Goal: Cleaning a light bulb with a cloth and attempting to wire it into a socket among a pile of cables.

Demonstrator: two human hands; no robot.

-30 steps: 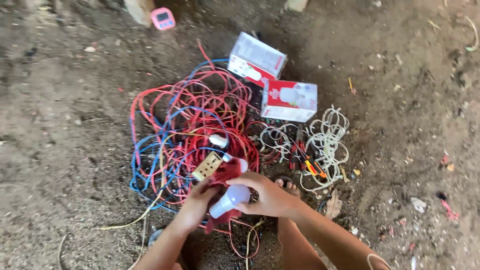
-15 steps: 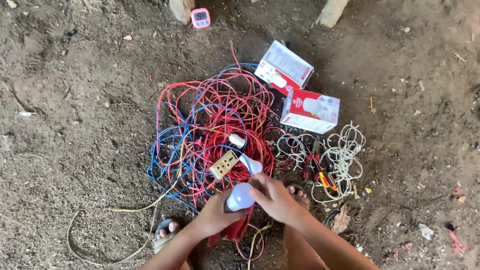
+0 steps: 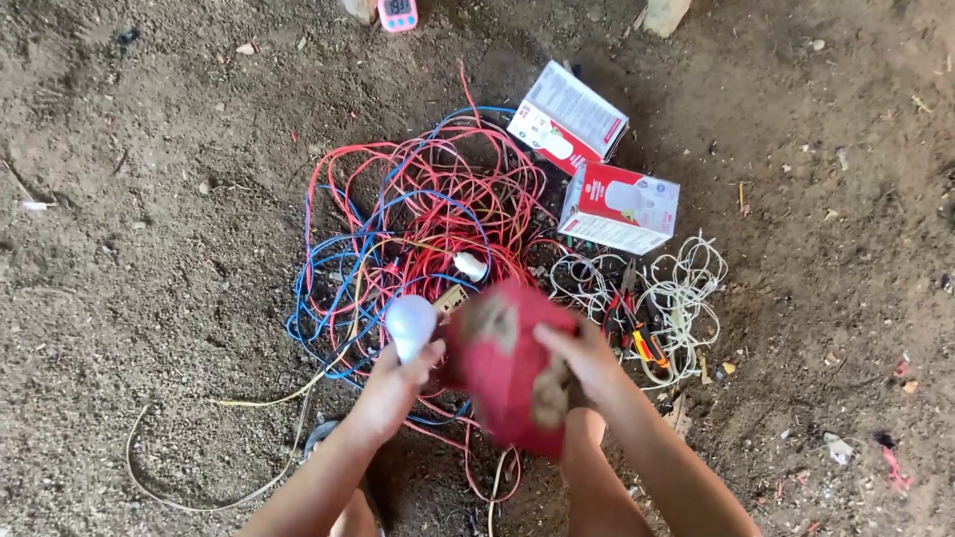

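Clasping white bulb [image 3: 410,325] in left hand [image 3: 390,390], right hand [image 3: 582,360] gripping red cloth [image 3: 507,368]

Two red-and-white cardboard boxes upper right of centre: tilted box [image 3: 568,116] above, second box [image 3: 620,207] just below it. Blurred red box [image 3: 509,365] low at centre, gripped by right hand [image 3: 582,360]. Small pink screen device [image 3: 398,14] at top edge.

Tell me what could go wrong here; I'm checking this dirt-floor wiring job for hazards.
The left hand holds the white bulb by a few fingers over hard dirt; it could slip and break. The right hand swings a blurred red cloth close to the bulb and might knock it. The red and blue wire tangle lies just ahead and could snag a hand.
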